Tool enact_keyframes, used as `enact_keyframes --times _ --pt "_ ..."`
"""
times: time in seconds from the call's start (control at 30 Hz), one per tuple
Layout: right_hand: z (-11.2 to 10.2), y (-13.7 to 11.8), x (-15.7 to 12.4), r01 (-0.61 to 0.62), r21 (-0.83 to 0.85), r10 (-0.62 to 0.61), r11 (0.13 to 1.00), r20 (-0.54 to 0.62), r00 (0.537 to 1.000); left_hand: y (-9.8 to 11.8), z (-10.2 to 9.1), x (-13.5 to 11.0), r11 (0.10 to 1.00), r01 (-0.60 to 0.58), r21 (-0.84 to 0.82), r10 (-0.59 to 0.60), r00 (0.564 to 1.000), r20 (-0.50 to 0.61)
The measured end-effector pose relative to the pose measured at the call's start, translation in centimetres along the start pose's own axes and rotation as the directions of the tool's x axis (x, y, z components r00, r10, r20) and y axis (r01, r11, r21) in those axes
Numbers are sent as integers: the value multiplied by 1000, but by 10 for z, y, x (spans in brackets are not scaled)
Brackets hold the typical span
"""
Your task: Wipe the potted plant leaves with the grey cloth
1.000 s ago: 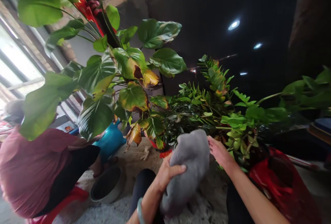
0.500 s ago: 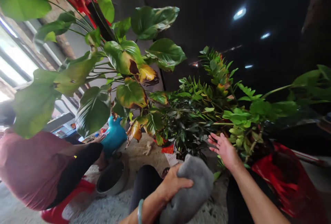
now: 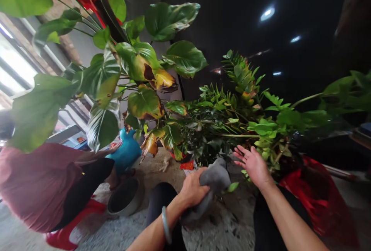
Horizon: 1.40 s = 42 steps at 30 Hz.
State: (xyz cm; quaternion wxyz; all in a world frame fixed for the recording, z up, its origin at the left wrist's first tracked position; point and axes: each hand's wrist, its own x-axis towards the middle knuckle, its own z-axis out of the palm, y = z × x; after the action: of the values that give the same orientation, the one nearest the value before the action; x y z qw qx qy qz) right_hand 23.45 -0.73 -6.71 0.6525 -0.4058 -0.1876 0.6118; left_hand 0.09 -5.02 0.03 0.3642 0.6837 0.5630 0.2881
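Note:
My left hand (image 3: 193, 188), with a pale bangle on its wrist, grips a grey cloth (image 3: 216, 175) that droops between my knees. Out to the right, my right hand (image 3: 254, 166) is held palm up with its fingers apart and nothing in it. It is nearest to a plant with light green leaves (image 3: 268, 137). Just beyond the cloth stands a dark-leaved bushy plant (image 3: 203, 139). A single small green leaf (image 3: 232, 187) shows at the cloth's right edge. Fingertips of my left hand are partly hidden by the cloth.
A tall broad-leaved plant (image 3: 145, 100) with browned leaves rises at the left. Another person (image 3: 40, 181) sits on a red stool (image 3: 72, 220), near a blue vessel (image 3: 126, 152) and a grey tub (image 3: 126, 197). A red bag (image 3: 321, 197) stands right; a dark glossy panel (image 3: 246, 23) lies behind.
My left hand has moved slightly up and forward, and the cloth has swung and bunched up closer to the plants. My right hand stays in nearly the same place, palm up.

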Motion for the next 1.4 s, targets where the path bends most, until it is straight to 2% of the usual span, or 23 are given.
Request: enact_keyframes --times 0.07,0.13,0.2,0.23,0.3,0.4,0.47,0.5,0.53,0.6,0.67,0.73,0.83,0.93,1.0,1.07,1.13,1.23,1.3,1.33,1.4 --pt "-1 0 0 5 6 -5 1000 0 1000 22 -15 2 992 -102 -70 99 994 -51" --pt "1 1 1 11 13 -12 1000 13 1000 43 -25 16 973 -194 -129 171 971 -169" --pt "4 3 1 18 24 -19 1000 23 1000 52 -25 34 958 -232 -170 182 947 -264" --pt "5 4 1 21 28 -21 999 24 999 50 -21 40 960 -218 -176 164 946 -278" --pt "7 5 1 21 31 -22 999 25 999 35 -8 42 977 -150 -151 112 965 -235" --pt "6 4 1 9 17 -10 1000 38 999 5 7 18 995 -5 -97 1 999 -39" --pt "3 3 2 7 5 -7 1000 41 999 -1 7 -2 992 59 -115 -50 996 80" --pt "2 2 2 8 0 -8 1000 40 999 3 3 -9 987 66 -144 -51 993 106" --pt "1 1 1 12 -3 -12 1000 37 999 10 -2 -13 981 51 -186 -33 994 103" --pt "1 2 0 26 -2 -26 1000 29 999 31 -13 -8 957 -25 -288 33 999 23" --pt "2 3 -1 42 1 -42 999 22 999 48 -19 9 931 -95 -353 73 994 -77" --pt "5 5 -1 52 1 -52 999 16 999 51 -16 27 923 -92 -373 57 993 -104" --pt "8 6 -1 52 -1 -52 999 11 999 28 1 38 922 42 -385 -43 999 7" --pt "9 4 -2 45 0 -45 999 4 999 2 12 23 882 205 -423 -146 975 169" --pt "8 2 -4 38 2 -38 999 2 999 -1 7 9 826 266 -496 -164 957 241" --pt "8 1 -5 40 6 -40 999 4 999 11 -10 3 789 216 -575 -123 973 196" --pt "9 2 -5 47 9 -47 999 10 999 31 -31 7 783 82 -617 -61 997 56" --pt "10 4 -5 51 6 -51 999 10 999 52 -49 24 749 -88 -656 -10 990 -144" --pt "11 6 -4 45 6 -45 999 15 999 49 -44 33 731 -109 -673 -20 983 -181" --pt "10 6 -3 40 8 -40 999 20 999 42 -36 35 733 -86 -674 -31 987 -160" --pt "8 6 -2 26 9 -26 1000 34 999 22 -14 31 741 14 -672 -65 997 -52"
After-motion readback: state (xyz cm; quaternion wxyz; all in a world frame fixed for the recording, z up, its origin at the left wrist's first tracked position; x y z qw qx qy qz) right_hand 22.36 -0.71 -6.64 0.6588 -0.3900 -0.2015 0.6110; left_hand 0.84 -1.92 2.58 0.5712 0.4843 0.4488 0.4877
